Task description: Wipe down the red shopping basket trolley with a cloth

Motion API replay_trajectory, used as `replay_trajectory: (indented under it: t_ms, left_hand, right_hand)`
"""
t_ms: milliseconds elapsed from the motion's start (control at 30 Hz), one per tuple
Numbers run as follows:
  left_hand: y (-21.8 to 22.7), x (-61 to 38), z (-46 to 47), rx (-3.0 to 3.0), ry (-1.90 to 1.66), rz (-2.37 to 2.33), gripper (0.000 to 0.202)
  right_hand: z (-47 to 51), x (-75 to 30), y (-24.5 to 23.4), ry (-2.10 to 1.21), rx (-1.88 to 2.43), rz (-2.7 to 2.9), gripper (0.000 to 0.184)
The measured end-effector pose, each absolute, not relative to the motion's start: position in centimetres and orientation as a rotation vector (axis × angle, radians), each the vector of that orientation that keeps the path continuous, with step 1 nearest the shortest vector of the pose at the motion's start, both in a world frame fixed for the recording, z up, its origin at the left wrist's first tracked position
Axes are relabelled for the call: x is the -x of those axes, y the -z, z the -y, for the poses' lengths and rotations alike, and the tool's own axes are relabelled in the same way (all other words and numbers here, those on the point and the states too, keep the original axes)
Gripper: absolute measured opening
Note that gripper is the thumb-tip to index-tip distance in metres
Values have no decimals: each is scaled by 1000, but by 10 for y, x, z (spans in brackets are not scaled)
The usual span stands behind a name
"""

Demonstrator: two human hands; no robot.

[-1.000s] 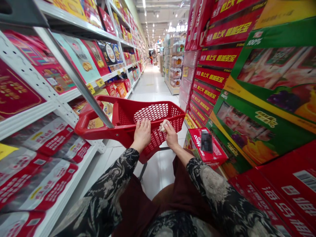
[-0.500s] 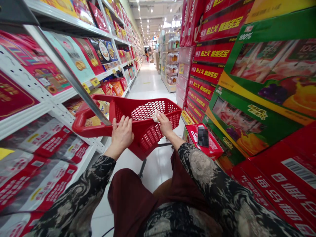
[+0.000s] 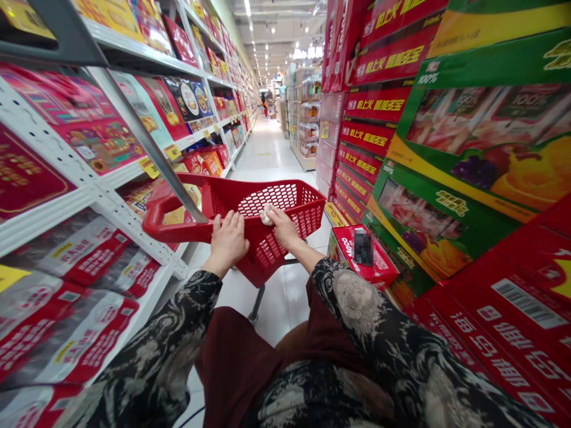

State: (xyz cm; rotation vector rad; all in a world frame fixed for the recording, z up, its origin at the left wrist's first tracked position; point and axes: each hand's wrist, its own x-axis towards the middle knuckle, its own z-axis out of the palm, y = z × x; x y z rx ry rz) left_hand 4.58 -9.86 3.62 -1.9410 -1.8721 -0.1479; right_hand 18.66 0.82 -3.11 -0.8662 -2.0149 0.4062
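A red plastic shopping cart (image 3: 267,255) with a perforated basket stands in front of me, and a grey metal handle bar (image 3: 147,142) rises from it to the upper left. My left hand (image 3: 228,241) is hooked over the near rim, its fingers bent across the edge. Further right along the same rim, my right hand (image 3: 282,229) pinches a crumpled white cloth (image 3: 267,214) against the plastic. Whether it is cloth or tissue is hard to tell. Much of the cloth is hidden under the fingers.
Shelves of boxed goods (image 3: 147,101) line the left side. Stacked red drink cartons (image 3: 379,113) and green fruit cartons (image 3: 482,137) rise on the right. A red box (image 3: 357,252) with a blurred dark item on it sits low beside them. A tiled aisle (image 3: 267,148) runs ahead.
My right hand has slid left along the rim with the white cloth, closer to my left hand. My left hand and the cart have shifted slightly right in view.
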Motion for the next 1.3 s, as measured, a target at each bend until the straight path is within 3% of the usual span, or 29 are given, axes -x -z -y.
replay_trajectory:
  t_ms: [167, 333, 567, 967, 1300]
  left_hand:
    - [-50, -40, 113, 1988, 319, 1831, 59]
    - [-66, -6, 141, 1628, 622, 1896, 57]
    - [-68, 13, 138, 1641, 535, 2006, 46]
    - [-66, -16, 122, 1662, 660, 2065, 49]
    - [-64, -34, 113, 1658, 648, 2015, 49]
  right_hand:
    - [-27, -202, 34, -401, 944, 1999, 45]
    - [-35, -205, 33, -403, 1005, 1941, 48]
    - [-12, -178, 12, -490, 952, 1888, 45]
    - [40, -143, -24, -464, 608, 1971, 43]
    - [23, -169, -18, -494, 834, 1874, 41]
